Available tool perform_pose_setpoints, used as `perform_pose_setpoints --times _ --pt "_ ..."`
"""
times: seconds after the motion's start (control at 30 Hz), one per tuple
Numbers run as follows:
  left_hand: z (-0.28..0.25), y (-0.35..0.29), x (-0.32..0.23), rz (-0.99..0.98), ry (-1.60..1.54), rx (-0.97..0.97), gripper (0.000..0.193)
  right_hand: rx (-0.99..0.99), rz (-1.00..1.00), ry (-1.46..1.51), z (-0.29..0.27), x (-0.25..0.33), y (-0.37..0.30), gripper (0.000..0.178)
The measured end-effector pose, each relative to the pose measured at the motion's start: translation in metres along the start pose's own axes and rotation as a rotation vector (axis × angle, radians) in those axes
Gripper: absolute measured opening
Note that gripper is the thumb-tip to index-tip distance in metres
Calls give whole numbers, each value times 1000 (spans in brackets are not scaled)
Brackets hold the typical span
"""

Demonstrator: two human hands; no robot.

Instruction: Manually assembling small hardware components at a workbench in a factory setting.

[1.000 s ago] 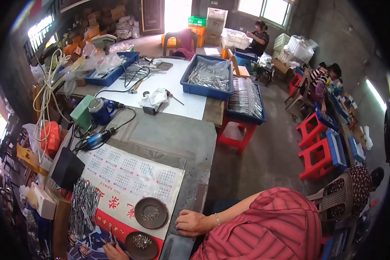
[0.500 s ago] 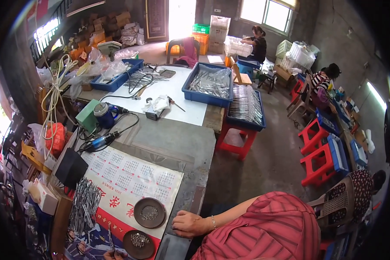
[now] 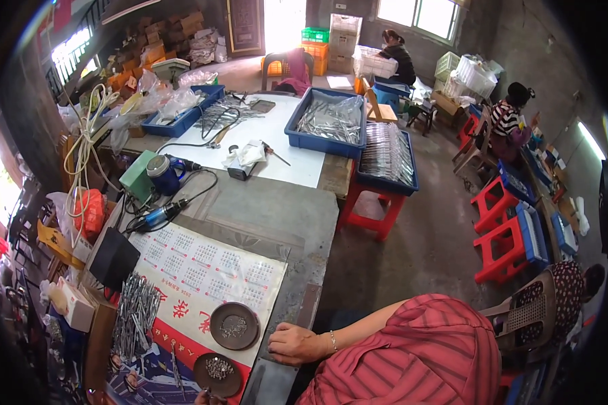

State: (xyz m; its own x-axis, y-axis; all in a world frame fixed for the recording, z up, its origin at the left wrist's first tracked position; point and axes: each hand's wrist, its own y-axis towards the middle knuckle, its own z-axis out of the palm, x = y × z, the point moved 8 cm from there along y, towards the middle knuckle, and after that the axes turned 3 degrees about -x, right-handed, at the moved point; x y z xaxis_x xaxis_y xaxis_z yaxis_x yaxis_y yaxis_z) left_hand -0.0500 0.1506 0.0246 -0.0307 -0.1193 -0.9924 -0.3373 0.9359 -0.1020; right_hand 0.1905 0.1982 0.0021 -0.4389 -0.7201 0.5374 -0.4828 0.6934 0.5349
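My right hand (image 3: 296, 344), with a bracelet at the wrist, rests on the table's right edge, fingers loosely curled, nothing seen in it. At the lower edge, only the fingertips of my left hand (image 3: 209, 398) show, pinched together by a brown dish of small metal bits (image 3: 232, 374); what they grip is unclear. A thin metal tool (image 3: 177, 368) lies left of that dish, apart from the fingers. Farther up, a second brown dish (image 3: 216, 327) holds fine silvery pieces. Both dishes sit on a printed calendar sheet (image 3: 206, 260). A heap of slim metal tools (image 3: 135, 317) lies left.
A black box (image 3: 113, 260), a blue-handled rotary tool (image 3: 157, 216) with cords and a lidded mug (image 3: 165, 174) stand on the left. Blue trays of metal tools (image 3: 325, 152) lie beyond, one on a red stool (image 3: 365, 216). Other people (image 3: 510, 121) sit along the right and back.
My left hand has moved right, away from the thin metal tool, to the nearer dish. My right hand stays at the table edge. A person at the right has raised a hand.
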Motion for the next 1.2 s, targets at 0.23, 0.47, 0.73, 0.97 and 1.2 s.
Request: perform_pose_setpoints --times 0.23,0.47,0.73,0.97,1.2 --pt "21 -27 14 13 -163 -125 20 -34 -78 -99 7 -2 0 19" --pt "47 -51 4 32 -364 -1 15 -115 391 227 -30 -47 21 13" --pt "43 -80 14 -38 -401 -25 13 182 157 -15 -5 -53 79 16" --pt "53 -80 24 -103 -422 31 16 412 -8 -268 21 -47 91 23" --pt "56 -74 23 -121 -404 30 17 407 -90 -309 40 -51 96 13"
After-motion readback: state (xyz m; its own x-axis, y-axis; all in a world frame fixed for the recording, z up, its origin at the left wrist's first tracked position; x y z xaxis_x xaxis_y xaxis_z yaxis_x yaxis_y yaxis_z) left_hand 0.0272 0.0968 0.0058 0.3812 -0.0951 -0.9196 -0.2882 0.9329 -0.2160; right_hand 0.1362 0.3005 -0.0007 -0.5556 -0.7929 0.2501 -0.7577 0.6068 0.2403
